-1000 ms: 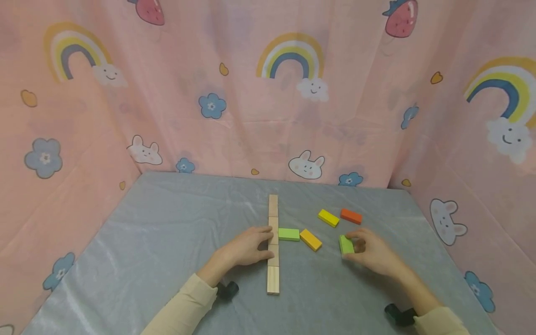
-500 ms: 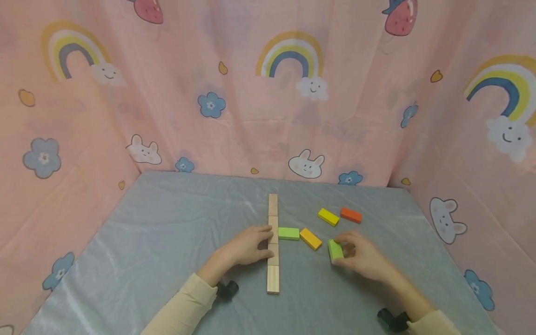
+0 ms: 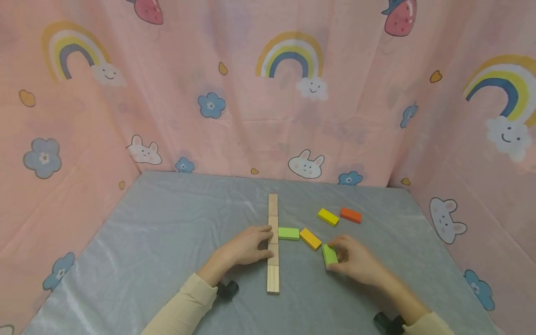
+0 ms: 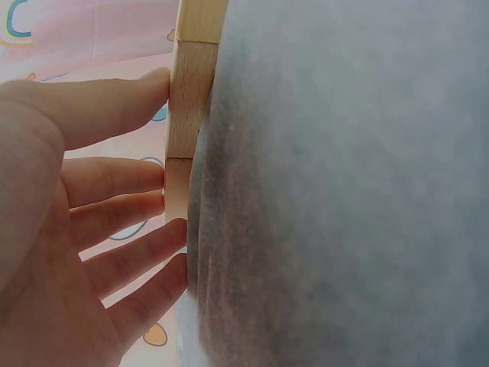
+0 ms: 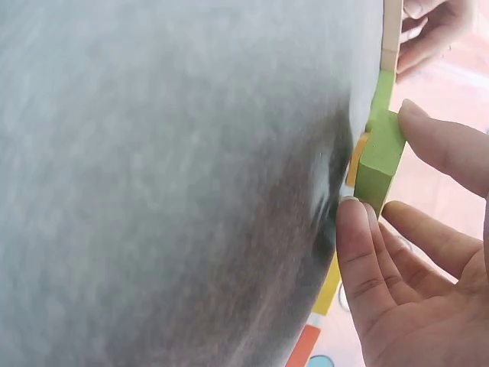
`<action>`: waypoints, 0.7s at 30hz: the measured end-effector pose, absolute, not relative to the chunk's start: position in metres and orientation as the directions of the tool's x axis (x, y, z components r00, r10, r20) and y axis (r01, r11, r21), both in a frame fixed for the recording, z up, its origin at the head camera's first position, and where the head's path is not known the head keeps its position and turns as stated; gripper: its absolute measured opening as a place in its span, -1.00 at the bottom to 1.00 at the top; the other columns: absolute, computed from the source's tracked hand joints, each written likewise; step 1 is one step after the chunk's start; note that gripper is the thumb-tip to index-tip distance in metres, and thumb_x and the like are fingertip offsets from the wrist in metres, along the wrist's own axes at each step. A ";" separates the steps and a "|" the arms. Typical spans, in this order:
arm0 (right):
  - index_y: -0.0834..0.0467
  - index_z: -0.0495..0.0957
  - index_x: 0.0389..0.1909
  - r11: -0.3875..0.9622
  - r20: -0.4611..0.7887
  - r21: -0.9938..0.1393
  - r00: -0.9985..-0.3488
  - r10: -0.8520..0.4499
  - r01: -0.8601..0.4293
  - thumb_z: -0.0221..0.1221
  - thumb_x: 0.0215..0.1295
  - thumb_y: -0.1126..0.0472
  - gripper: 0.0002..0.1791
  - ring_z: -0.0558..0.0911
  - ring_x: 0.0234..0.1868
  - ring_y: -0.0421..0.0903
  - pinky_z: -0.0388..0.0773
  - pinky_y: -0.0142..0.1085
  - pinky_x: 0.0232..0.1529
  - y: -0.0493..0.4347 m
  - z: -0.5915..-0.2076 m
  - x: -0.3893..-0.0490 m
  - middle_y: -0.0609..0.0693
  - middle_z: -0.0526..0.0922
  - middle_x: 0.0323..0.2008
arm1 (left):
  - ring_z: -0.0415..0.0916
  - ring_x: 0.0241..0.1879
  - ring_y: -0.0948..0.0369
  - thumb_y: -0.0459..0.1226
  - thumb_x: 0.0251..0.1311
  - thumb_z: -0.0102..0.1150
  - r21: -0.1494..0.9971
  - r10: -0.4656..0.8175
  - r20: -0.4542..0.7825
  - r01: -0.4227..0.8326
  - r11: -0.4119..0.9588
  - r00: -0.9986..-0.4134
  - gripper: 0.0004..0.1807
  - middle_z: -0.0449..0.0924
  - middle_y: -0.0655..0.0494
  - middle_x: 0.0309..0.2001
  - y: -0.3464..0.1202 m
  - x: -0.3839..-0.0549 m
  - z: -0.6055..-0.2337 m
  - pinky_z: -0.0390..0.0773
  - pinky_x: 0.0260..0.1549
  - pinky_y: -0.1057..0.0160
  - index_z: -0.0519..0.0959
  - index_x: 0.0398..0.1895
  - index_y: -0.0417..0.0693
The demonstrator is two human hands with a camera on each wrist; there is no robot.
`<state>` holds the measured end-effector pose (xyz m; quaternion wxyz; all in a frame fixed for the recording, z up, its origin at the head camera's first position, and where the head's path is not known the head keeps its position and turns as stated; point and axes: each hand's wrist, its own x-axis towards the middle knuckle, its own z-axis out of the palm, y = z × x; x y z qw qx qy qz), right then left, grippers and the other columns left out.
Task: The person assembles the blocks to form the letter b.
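My left hand (image 3: 247,246) lies over a straight row of plain wooden blocks (image 3: 273,279). Its fingers and thumb stretch out, the tips touching the row, and in the left wrist view the thumb (image 4: 122,103) meets a block's face. Between thumb and fingertips, my right hand (image 3: 356,260) pinches a light green block (image 3: 329,255) by its two ends. This block is just right of an orange block (image 3: 310,239), near its lower right end. Another green block (image 3: 289,233) juts out sideways from the wooden row, and the orange one slants away from its right end.
Beyond the right hand lie a yellow block (image 3: 328,217) and a red-orange block (image 3: 351,215). Grey cloth (image 3: 188,209) covers the table. A pink printed curtain (image 3: 234,139) stands around the back and sides.
The right hand has moved left and slightly nearer the body with the green block, bringing it up close to the orange block. The left hand has kept its place on the wooden row.
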<state>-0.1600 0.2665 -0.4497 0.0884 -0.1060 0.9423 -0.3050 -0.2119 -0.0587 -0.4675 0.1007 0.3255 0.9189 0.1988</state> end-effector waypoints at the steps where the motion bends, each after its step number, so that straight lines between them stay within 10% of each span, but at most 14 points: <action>1: 0.19 0.64 0.10 0.793 -0.102 -0.590 -0.960 -0.259 -0.152 0.57 0.01 0.04 -0.38 0.53 -0.20 -0.12 0.55 -0.26 -0.24 0.265 -0.450 -0.160 -0.02 0.59 -0.03 | 0.27 0.45 -0.01 0.00 0.35 0.30 0.431 0.639 -0.053 0.560 0.708 -0.767 -0.35 0.31 -0.01 0.49 -0.059 -0.212 -0.468 0.34 0.38 0.03 0.48 0.40 -0.13; 21: 0.23 0.64 0.08 0.825 -0.097 -0.521 -0.944 -0.315 -0.221 0.58 0.00 0.09 -0.38 0.50 -0.25 -0.17 0.52 -0.31 -0.29 0.253 -0.448 -0.158 0.01 0.57 -0.01 | 0.27 0.45 0.01 0.00 0.35 0.30 0.437 0.638 -0.055 0.556 0.707 -0.768 -0.34 0.31 -0.01 0.49 -0.058 -0.213 -0.468 0.34 0.38 0.04 0.47 0.41 -0.13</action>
